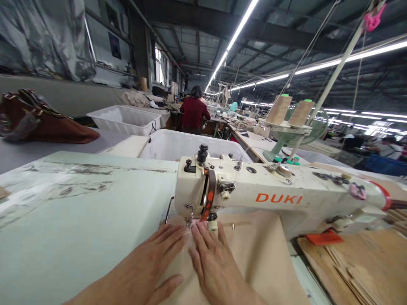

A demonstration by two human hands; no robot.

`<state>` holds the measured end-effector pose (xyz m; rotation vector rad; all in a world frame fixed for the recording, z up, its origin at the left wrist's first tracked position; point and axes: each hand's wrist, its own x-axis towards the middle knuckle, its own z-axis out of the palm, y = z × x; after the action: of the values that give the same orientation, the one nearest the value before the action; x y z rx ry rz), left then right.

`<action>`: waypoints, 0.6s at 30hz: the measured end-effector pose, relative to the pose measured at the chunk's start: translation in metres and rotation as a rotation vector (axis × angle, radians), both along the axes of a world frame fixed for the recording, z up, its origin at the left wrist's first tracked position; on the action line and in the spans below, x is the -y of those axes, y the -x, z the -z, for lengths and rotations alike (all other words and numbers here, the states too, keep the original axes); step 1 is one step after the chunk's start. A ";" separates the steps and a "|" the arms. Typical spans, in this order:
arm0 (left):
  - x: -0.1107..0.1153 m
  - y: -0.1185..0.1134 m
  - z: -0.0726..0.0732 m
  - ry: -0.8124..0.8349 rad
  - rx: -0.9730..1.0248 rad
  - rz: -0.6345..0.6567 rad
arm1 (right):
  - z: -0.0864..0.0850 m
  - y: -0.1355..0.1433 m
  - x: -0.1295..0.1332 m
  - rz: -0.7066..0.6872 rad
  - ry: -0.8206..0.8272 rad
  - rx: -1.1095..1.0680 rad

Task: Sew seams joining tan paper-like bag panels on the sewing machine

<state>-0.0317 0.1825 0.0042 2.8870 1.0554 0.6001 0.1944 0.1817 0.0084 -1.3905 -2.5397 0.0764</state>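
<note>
A beige sheet of fabric or leather (263, 250) lies under the head of a white sewing machine (238, 178) marked DUKI. My left hand (152, 258) rests flat on its left part, fingers stretched toward the presser foot (188, 222). Close beside it, my right hand (213, 254) presses flat on the same sheet, its fingertips just right of the foot. Neither hand grips anything. A small metal fitting (233, 226) shows on the sheet to the right. The needle point is too small to make out.
Left of the machine stretches the worn pale-green tabletop (95, 203). White plastic bins (197, 142) stand behind it, and a brown handbag (47, 120) sits far left. Thread cones (280, 109) rise at the back right. Boards (365, 262) lie right. A person in dark red (194, 112) sits ahead.
</note>
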 end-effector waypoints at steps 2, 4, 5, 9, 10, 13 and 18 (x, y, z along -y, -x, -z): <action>-0.002 0.001 -0.001 -0.009 -0.009 -0.001 | 0.002 0.001 -0.003 -0.003 0.000 -0.001; -0.005 0.001 -0.002 0.003 -0.017 0.005 | 0.003 0.001 -0.004 0.003 0.007 -0.007; -0.005 0.001 -0.001 0.008 -0.022 0.008 | 0.003 0.001 -0.005 0.009 0.010 -0.013; -0.008 0.001 0.004 0.015 -0.043 -0.012 | 0.002 0.002 -0.008 0.022 0.024 -0.027; -0.008 0.001 0.005 0.022 -0.051 -0.016 | 0.002 0.002 -0.009 0.021 0.027 -0.029; -0.009 0.000 0.006 0.045 -0.056 -0.018 | 0.004 0.001 -0.010 0.024 0.013 -0.050; -0.008 -0.001 0.003 0.072 -0.047 -0.015 | 0.010 0.001 -0.009 0.025 -0.040 -0.079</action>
<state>-0.0312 0.1903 0.0014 2.8468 1.0822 0.4869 0.1935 0.1907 -0.0012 -1.3764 -2.4454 0.0747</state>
